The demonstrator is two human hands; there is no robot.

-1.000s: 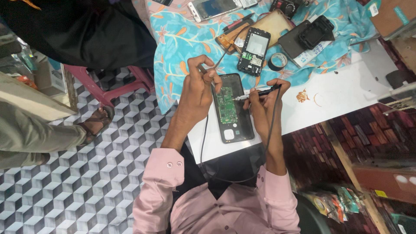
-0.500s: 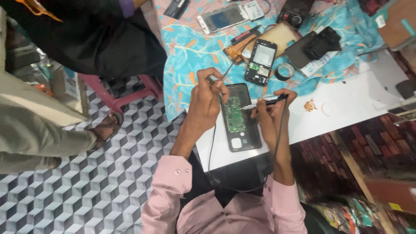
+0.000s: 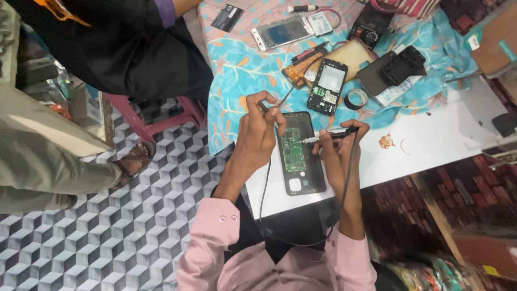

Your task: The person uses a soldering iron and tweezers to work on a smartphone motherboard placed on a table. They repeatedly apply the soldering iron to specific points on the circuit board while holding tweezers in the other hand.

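An opened black phone (image 3: 301, 161) lies on the white tabletop (image 3: 431, 145), its green circuit board (image 3: 292, 149) exposed. My left hand (image 3: 258, 134) grips a thin tool (image 3: 283, 99) that slants over the phone's top left corner. My right hand (image 3: 336, 145) holds a black corded soldering iron (image 3: 331, 136), whose metal tip points left and touches the circuit board. The iron's black cord (image 3: 344, 199) runs down along my right forearm.
A blue patterned cloth (image 3: 242, 70) covers the far table part. On it lie a second opened phone (image 3: 327, 86), a silver phone (image 3: 283, 32), a tape roll (image 3: 356, 98) and a black box (image 3: 396, 70). Another person's sandalled foot (image 3: 132, 159) stands left by a red stool (image 3: 161, 116).
The view has shifted so the table sits lower in the frame. Both hands stay over the phone; the iron's tip has come closer onto the circuit board.
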